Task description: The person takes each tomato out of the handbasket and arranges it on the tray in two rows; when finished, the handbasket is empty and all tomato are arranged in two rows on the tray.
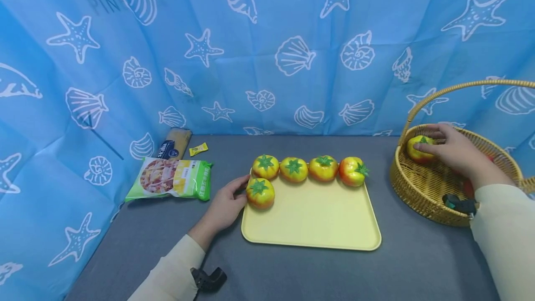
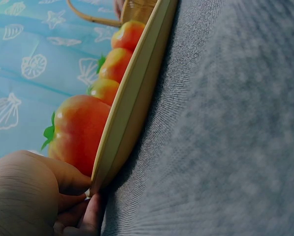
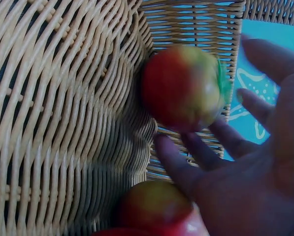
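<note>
My left hand [image 1: 228, 202] pinches the left rim of a pale yellow tray [image 1: 313, 222] between thumb and fingers. Several yellow-red tomatoes with green leafy tops stand on the tray in a row along its back edge. One more tomato [image 1: 260, 193] sits in front of that row, close by the left fingertips. Inside a wicker basket [image 1: 411, 199] at the right, my right hand [image 1: 457, 150] has its fingers spread beside a tomato [image 3: 181, 88], fingertips right at its surface. Below it in the right wrist view lies another tomato [image 3: 154, 204], partly hidden by the hand.
Left of the tray lies a green and white food bag [image 1: 171, 178]. Behind it are a pasta packet [image 1: 175, 143] and a small yellow sachet [image 1: 198, 149]. The basket's tall handle [image 1: 443, 89] arches over the right arm. A blue shell-print curtain [image 1: 259, 59] hangs along the back.
</note>
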Tool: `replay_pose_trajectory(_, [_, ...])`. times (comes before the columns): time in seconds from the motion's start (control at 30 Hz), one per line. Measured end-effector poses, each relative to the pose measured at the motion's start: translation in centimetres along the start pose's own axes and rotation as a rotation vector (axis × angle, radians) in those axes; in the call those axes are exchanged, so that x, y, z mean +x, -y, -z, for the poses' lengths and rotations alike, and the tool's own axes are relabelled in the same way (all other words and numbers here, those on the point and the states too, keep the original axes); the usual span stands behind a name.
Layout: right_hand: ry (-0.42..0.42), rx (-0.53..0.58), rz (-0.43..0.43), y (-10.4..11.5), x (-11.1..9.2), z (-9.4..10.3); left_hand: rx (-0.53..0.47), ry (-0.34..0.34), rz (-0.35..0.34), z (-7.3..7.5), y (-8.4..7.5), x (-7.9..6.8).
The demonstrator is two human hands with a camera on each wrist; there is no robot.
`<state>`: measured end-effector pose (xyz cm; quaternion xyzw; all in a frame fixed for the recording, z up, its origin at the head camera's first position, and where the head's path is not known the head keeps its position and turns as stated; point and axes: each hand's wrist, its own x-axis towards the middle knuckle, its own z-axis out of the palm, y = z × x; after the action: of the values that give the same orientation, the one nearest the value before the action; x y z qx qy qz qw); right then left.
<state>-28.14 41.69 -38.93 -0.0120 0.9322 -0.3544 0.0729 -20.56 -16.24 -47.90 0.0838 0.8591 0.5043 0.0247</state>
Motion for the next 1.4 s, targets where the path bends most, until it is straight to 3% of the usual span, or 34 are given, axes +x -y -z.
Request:
replay_pose_trajectory(0.17, [0.048, -0.04, -0.028, -0.8, 0.0, -0.1, -0.008, -0.001, -0.007, 0.1, 0.0, 0.0])
replay_pose_trajectory(0.53, [0.082, -0.06, 0.005, -0.6, 0.0, -0.3, -0.005, 0.001, -0.007, 0.0, -0.1, -0.1])
replay_pose_trajectory(0.87, [0.035, 0.029, -0.013, 0.5, 0.1, 0.3, -0.022, 0.003, 0.001, -0.1, 0.0, -0.1])
replay_pose_trajectory(1.4, [0.029, -0.017, 0.02, 2.6, -0.7, 1.6, -0.021, 0.004, 0.005, 0.0, -0.3, -0.2])
